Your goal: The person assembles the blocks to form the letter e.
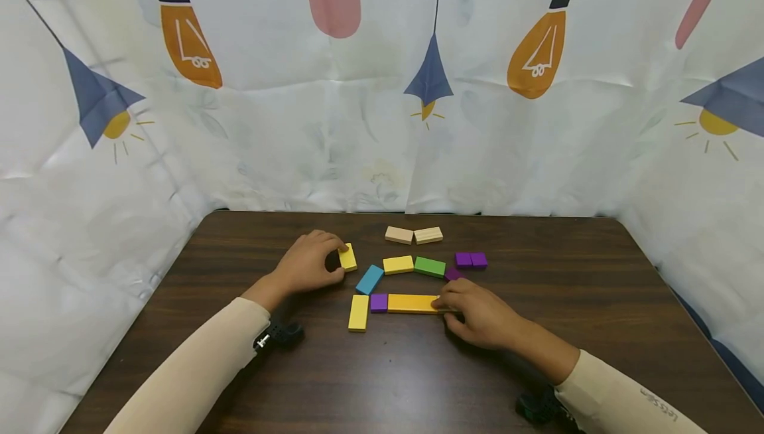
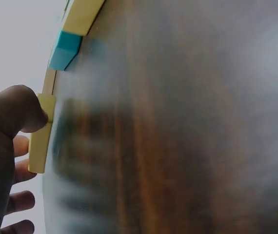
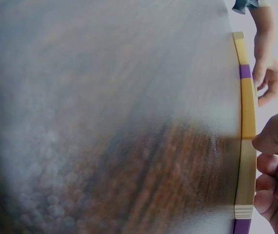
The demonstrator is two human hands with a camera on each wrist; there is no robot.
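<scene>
My left hand [image 1: 309, 260] pinches a small yellow block [image 1: 348, 259] between thumb and fingers, left of the other blocks. In the left wrist view this yellow block [image 2: 40, 151] stands on edge against the thumb. My right hand [image 1: 482, 314] touches the right end of a long orange block [image 1: 412, 304]. In the right wrist view its fingertips rest at the upper edges of the orange block [image 3: 248, 109] and a pale wooden block [image 3: 245, 173] beside it. A purple block [image 1: 379, 303] and an upright yellow block [image 1: 358, 313] continue this row leftward.
Above the row, a blue block [image 1: 370, 280], a yellow block [image 1: 398, 265], a green block [image 1: 430, 267] and a dark purple block [image 1: 453, 275] form an arch. Two pale blocks [image 1: 398, 235] lie behind, two purple blocks [image 1: 463, 261] right. A printed curtain [image 1: 370, 148] hangs behind the table.
</scene>
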